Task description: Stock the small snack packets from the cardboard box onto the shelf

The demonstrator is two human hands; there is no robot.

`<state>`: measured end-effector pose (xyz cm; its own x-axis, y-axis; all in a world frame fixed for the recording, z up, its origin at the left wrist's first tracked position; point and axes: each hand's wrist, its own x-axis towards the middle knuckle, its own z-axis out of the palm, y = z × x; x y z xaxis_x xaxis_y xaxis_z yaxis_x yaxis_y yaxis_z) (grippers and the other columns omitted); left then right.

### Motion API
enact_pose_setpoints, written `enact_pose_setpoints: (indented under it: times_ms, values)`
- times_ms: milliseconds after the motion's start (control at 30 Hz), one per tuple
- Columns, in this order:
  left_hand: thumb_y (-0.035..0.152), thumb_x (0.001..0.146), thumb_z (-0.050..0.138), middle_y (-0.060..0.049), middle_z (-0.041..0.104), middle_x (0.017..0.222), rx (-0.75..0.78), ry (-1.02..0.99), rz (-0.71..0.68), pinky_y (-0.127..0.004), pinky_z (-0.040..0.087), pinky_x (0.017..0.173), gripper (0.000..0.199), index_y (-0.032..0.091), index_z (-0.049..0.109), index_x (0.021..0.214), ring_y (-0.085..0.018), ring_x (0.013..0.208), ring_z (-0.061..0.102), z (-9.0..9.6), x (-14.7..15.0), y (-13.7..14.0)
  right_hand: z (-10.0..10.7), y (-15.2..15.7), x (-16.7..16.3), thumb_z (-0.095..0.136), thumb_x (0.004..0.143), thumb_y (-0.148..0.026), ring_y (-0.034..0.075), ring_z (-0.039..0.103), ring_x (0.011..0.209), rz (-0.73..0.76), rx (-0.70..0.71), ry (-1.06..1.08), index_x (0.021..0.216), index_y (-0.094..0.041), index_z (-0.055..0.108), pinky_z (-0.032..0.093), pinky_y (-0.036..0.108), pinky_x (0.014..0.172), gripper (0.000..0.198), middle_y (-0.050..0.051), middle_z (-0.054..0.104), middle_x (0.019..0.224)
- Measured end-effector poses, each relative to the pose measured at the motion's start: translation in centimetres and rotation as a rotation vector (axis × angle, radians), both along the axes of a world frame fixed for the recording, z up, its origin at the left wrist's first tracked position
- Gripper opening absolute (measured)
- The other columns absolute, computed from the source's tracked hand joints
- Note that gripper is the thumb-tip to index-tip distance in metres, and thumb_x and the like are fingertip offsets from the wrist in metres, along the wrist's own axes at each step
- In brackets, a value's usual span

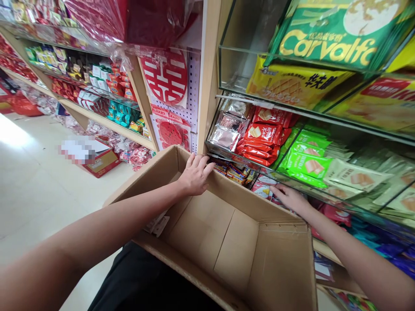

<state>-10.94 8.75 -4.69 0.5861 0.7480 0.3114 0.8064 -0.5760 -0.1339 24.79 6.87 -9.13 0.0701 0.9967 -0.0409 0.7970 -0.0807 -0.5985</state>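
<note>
A large cardboard box (233, 233) tilts in front of me against the shelves, its open top facing up. A pale packet or label (158, 225) lies inside near its left end; the rest of the visible bottom is bare. My left hand (195, 175) is hooked over the box's far rim. Beyond that rim, my right hand (290, 198) reaches under a glass shelf, its visible fingers stretched toward pink-and-white packets (262, 188) and its fingertips at them. The box rim hides part of this hand. Yellow-and-brown packets (236, 174) lie in the compartment to the left.
Glass shelf edges (246, 160) run just above my right hand, with red packets (264, 134) and green packets (306, 160) on them. A wooden upright (209, 77) stands beyond the box. On the floor at left lies a red carton (100, 160) beside heaped bags.
</note>
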Motion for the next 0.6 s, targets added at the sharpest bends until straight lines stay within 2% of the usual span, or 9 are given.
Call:
enact_pose_setpoints:
  times_ms: [133,200,267,367,500,600]
  values:
    - [0.036,0.059,0.062,-0.017,0.036,0.126,0.006,0.003,0.006,-0.051,0.006,0.104,0.071,0.014,0.041,0.124,-0.034,0.120,0.026,-0.1,0.0,0.0,0.7,0.0,-0.9,0.029,0.085,-0.045,0.024,0.051,0.107,0.503,0.085,-0.302,0.103,-0.017,0.061,0.039,0.037,0.094,0.046,0.011,0.055,0.115]
    - [0.035,0.059,0.061,-0.017,0.036,0.127,0.007,0.001,0.009,-0.051,0.006,0.104,0.071,0.013,0.041,0.124,-0.034,0.120,0.026,-0.1,0.1,0.0,0.2,0.7,-1.0,0.028,0.085,-0.040,0.023,0.041,0.118,0.584,0.098,-0.399,0.116,-0.012,0.054,0.032,0.036,0.101,0.049,0.013,0.043,0.129]
    - [0.035,0.059,0.061,-0.017,0.036,0.127,-0.001,0.002,0.010,-0.052,0.007,0.104,0.071,0.013,0.041,0.124,-0.034,0.120,0.026,0.0,0.1,0.0,-0.6,1.7,-0.9,0.031,0.084,-0.036,0.022,0.033,0.124,0.595,0.072,-0.470,0.126,-0.009,0.045,0.027,0.034,0.104,0.052,0.012,0.033,0.137]
    - [0.034,0.059,0.061,-0.017,0.036,0.126,-0.017,0.001,0.007,-0.052,0.007,0.104,0.071,0.014,0.041,0.124,-0.033,0.120,0.026,0.1,0.1,0.0,-1.5,2.8,-0.6,0.030,0.084,-0.031,0.020,0.029,0.126,0.532,-0.003,-0.507,0.134,-0.012,0.034,0.023,0.033,0.106,0.053,0.008,0.029,0.139]
    - [0.033,0.059,0.061,-0.017,0.036,0.126,-0.018,-0.018,0.002,-0.052,0.007,0.104,0.071,0.013,0.041,0.124,-0.034,0.120,0.026,0.1,0.1,0.0,-1.2,2.8,-0.4,0.024,0.087,-0.025,0.016,0.031,0.125,0.454,-0.056,-0.498,0.132,-0.025,0.036,0.024,0.032,0.105,0.047,-0.002,0.032,0.138]
    - [0.032,0.059,0.061,-0.018,0.037,0.126,-0.019,-0.019,-0.003,-0.051,0.007,0.104,0.071,0.013,0.041,0.124,-0.034,0.120,0.026,0.1,0.0,-0.1,-0.6,1.9,-0.4,0.032,0.084,-0.022,0.021,0.031,0.125,0.462,-0.021,-0.544,0.127,-0.027,0.043,0.024,0.038,0.104,0.045,-0.001,0.033,0.137]
